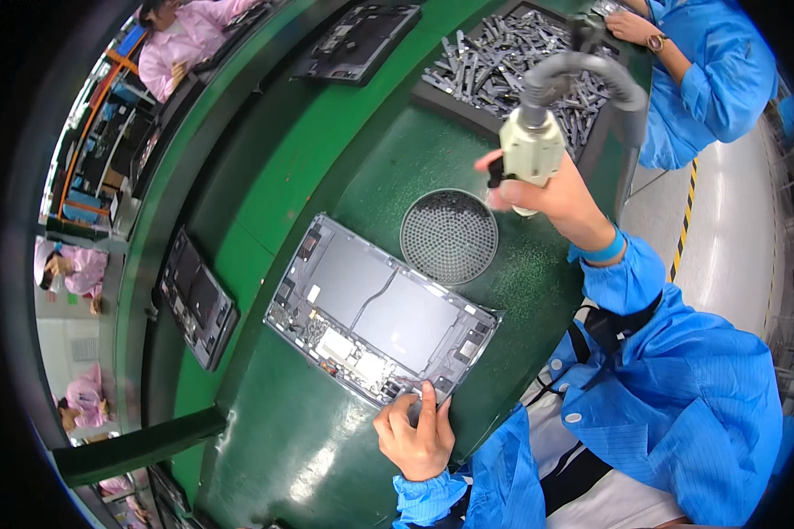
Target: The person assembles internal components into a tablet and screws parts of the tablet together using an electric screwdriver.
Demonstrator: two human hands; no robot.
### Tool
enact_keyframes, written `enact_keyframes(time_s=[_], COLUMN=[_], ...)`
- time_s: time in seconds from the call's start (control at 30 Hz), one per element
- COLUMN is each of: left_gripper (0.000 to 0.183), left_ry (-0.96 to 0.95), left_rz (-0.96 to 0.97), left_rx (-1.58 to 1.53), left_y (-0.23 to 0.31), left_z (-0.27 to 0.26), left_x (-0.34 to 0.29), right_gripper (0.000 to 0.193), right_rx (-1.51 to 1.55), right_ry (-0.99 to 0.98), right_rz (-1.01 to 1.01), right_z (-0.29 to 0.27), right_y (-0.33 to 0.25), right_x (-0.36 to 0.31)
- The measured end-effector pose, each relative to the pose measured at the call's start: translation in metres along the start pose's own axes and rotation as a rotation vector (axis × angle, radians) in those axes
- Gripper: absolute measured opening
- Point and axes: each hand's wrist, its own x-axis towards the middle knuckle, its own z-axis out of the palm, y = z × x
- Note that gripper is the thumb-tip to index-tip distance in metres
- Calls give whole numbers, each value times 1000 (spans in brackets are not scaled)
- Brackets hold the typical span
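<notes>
An opened tablet lies tilted on the green bench, its grey battery panels, black cable and circuit board exposed. My left hand grips its near right corner, fingers bent over the edge; the fingertips partly hide that corner. Raised above the bench, my right hand is wrapped round a cream handheld tool with a black trigger. A grey ribbed hose runs up from the tool. Below and left of that hand sits a round perforated grate, apart from the tablet. The tool's lower end is partly hidden.
A dark tray heaped with small grey parts stands at the far right. Other opened devices lie on the lower green line to the left. A co-worker's hand is beyond the tray. A dark green bar crosses lower left.
</notes>
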Motion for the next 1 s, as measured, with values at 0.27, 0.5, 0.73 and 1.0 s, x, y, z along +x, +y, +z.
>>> enact_keyframes(time_s=[0.27,0.5,0.73,1.0], left_gripper=[38,38,36,37], left_ry=[57,58,60,54], left_rz=[33,34,11,-10], left_rx=[-16,-16,-38,-40], left_y=[-5,-8,-7,-4], left_z=[7,8,6,7], left_x=[-5,-7,-7,-3], right_gripper=[32,25,33,36], right_rx=[440,486,258,315], right_ry=[17,40,-11,-12], right_rz=[-148,-134,-65,-60], right_z=[37,57,57,54], right_y=[-3,7,7,16], right_x=[19,17,18,22])
